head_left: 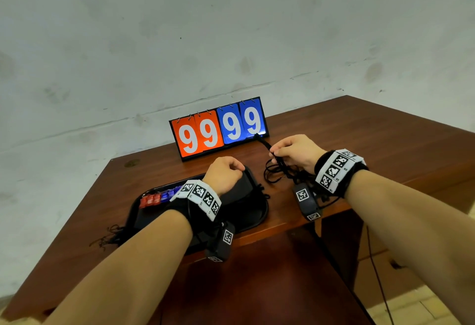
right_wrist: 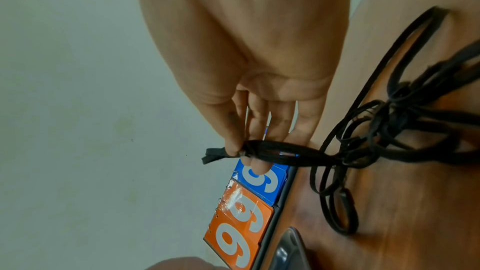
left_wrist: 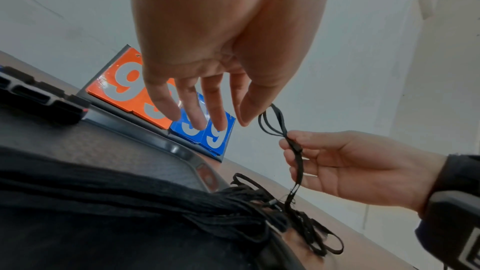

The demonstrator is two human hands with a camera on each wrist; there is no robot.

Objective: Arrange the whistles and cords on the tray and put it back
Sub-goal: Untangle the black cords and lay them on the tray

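Note:
A black tray (head_left: pixel 259 215) lies on the wooden table, with red and blue whistles (head_left: pixel 156 198) in a row along its far left side. A thick bundle of black cords (left_wrist: pixel 124 190) lies across the tray. My left hand (head_left: pixel 232 168) hovers over the tray's far right corner, its fingers (left_wrist: pixel 192 110) relaxed and holding nothing. My right hand (head_left: pixel 276 153), right of the tray, pinches a few black cords (right_wrist: pixel 272 152) lifted from a tangle (head_left: pixel 279 174) on the table. The cords' looped end (left_wrist: pixel 272 120) sticks up beside my left thumb.
An orange and blue flip scoreboard (head_left: pixel 218 130) reading 99 99 stands behind the tray, against the wall. Loose cord ends (head_left: pixel 110 238) trail off the tray's left side onto the table. The table edge runs close behind my forearms.

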